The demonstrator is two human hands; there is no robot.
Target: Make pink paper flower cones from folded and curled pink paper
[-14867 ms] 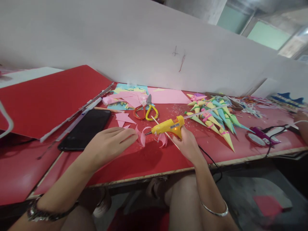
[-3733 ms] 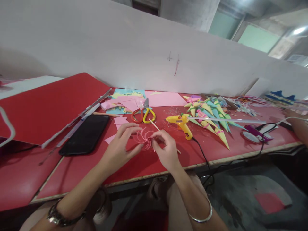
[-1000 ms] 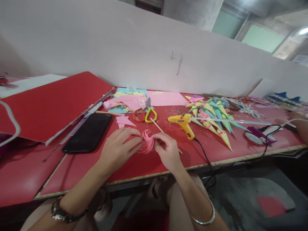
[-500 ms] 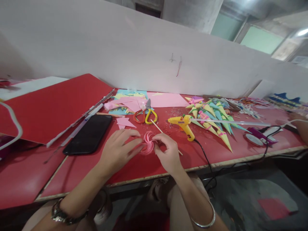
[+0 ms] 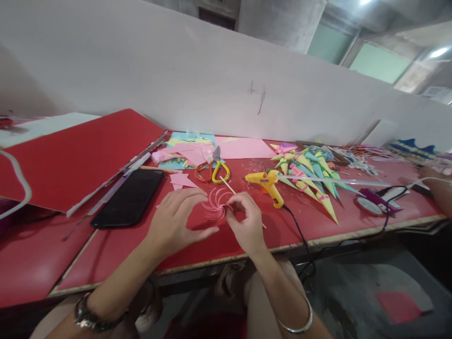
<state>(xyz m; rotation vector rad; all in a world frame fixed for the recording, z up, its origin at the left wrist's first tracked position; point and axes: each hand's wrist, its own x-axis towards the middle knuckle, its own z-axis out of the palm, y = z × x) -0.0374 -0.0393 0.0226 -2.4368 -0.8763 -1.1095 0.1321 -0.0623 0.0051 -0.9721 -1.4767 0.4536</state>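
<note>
Between my hands is a pink paper flower [image 5: 216, 205] made of thin curled strips fanning out from a centre. My right hand [image 5: 244, 222] pinches it at its right side, thumb against fingers. On the other side my left hand [image 5: 178, 219] is open, its thumb and fingers spread apart around the curled strips. A thin wooden stick [image 5: 228, 185] lies on the table, partly hidden behind my right hand. Just beyond the flower rest scissors [image 5: 213, 170] with one red and one yellow handle. A yellow glue gun [image 5: 265, 183] with a long clear glue stick lies to the right.
A black phone [image 5: 129, 197] and a large red sheet [image 5: 84, 157] lie to the left. Pink paper pieces [image 5: 181, 180] sit near the scissors. Several coloured paper cones [image 5: 310, 169] are piled at the right. Another person's arm [image 5: 436, 188] reaches in at the far right.
My left hand has opened, its fingers and thumb moving apart from the flower. The pink strips have spread wider into a fan. My right hand keeps its pinch.
</note>
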